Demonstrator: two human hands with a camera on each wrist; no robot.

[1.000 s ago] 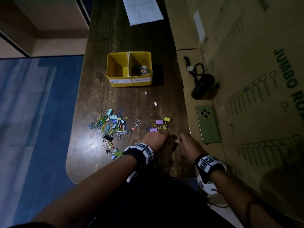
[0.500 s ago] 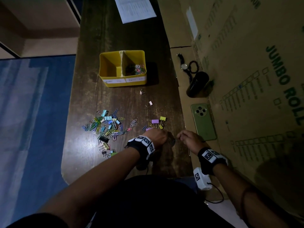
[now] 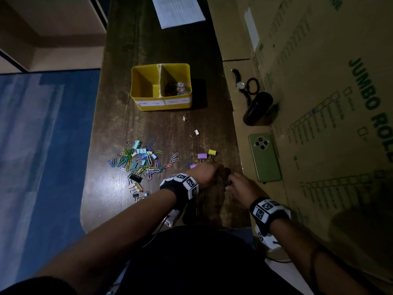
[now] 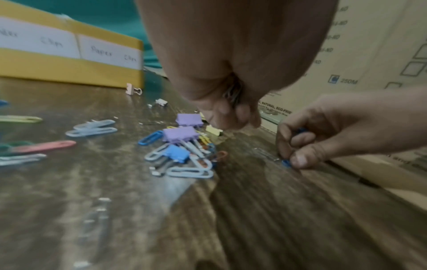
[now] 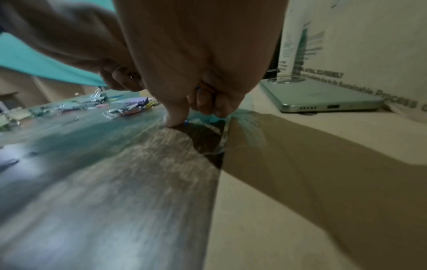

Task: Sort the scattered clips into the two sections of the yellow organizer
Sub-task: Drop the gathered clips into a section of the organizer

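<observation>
The yellow organizer [image 3: 161,103] stands mid-table; its right section holds several paper clips [image 3: 179,88], and its left section looks bare. A big scatter of paper and binder clips [image 3: 138,162] lies left of my hands. A smaller cluster with purple binder clips [image 4: 180,134] sits just ahead of them. My left hand [image 3: 209,174] hovers over this cluster, fingers curled round several silver paper clips [image 4: 232,95]. My right hand [image 3: 235,184] is beside it at the table's right edge. Its thumb and fingers pinch a blue paper clip [image 4: 286,162] against the wood.
A green phone [image 3: 264,158], a black case [image 3: 258,109] and a wristwatch [image 3: 240,84] lie on the cardboard box [image 3: 319,124] along the table's right side. A paper sheet [image 3: 178,11] lies at the far end. Two small binder clips [image 3: 196,132] sit before the organizer.
Both hands stay by the small cluster near the table's right edge. The right hand has edged closer to the left one, its fingertips down on the blue clip.
</observation>
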